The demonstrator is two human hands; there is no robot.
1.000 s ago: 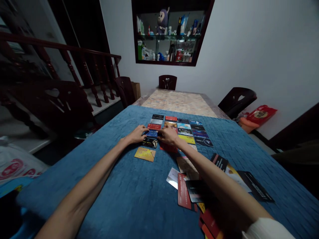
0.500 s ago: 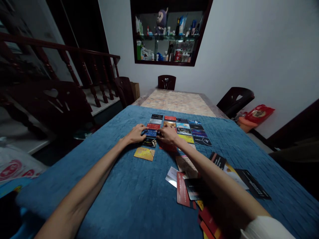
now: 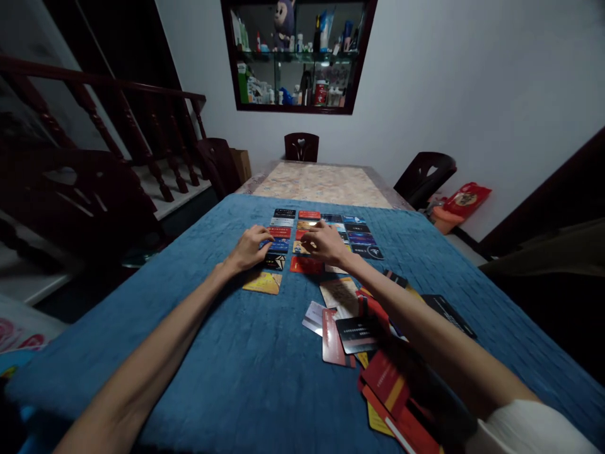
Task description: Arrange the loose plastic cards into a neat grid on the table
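Note:
Plastic cards lie in overlapping columns on a blue cloth (image 3: 203, 340). My left hand (image 3: 248, 249) rests at the left column, fingers bent and thumb apart, its tips at the left edge of a blue card (image 3: 280, 245). Above that card is a red card (image 3: 282, 232); below it are a black card (image 3: 276, 261) and a yellow card (image 3: 263, 283). My right hand (image 3: 326, 243) is over the second column, fingers curved downward and loosely apart near a multicoloured card (image 3: 299, 248). An orange-red card (image 3: 306, 265) lies just below that hand. My right hand hides part of the third column.
Loose cards are heaped at the lower right under my right forearm, among them a black card (image 3: 358, 335), a pink-red card (image 3: 334, 340) and a silver card (image 3: 312, 318). Chairs stand around the table, one at the far end (image 3: 301, 147). A wooden railing (image 3: 108, 82) runs along the left.
My right hand has moved off the blue card's right edge, rightward over the second column. My left hand stays by the blue card. The camera view has shifted slightly.

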